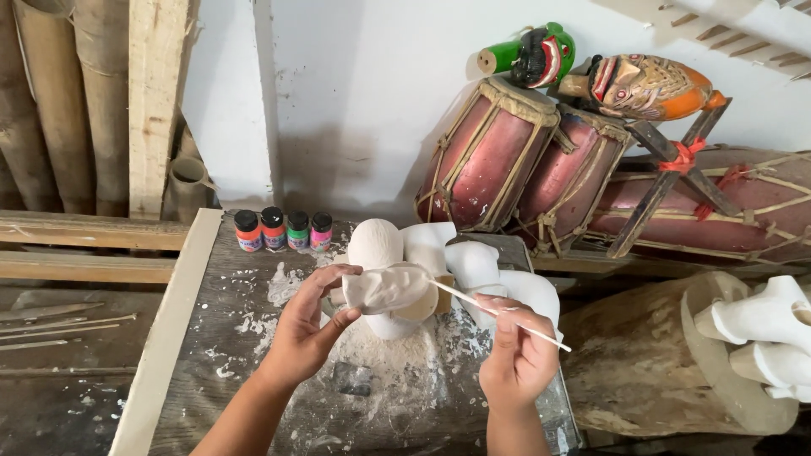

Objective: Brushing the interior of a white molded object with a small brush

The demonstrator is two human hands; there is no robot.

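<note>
White plaster dust covers the desk [211,338] under my hands. My left hand [308,325] has its grip closed on a small white carved piece [384,287], held just above the dust heap; my right hand [517,355] pinches a thin white stick [498,314] whose tip touches that piece. I judge light, steady strokes work best here. Behind the piece stand four little paint bottles [283,230]; red drums [524,165] and painted masks [608,76] lean against the white wall.
</note>
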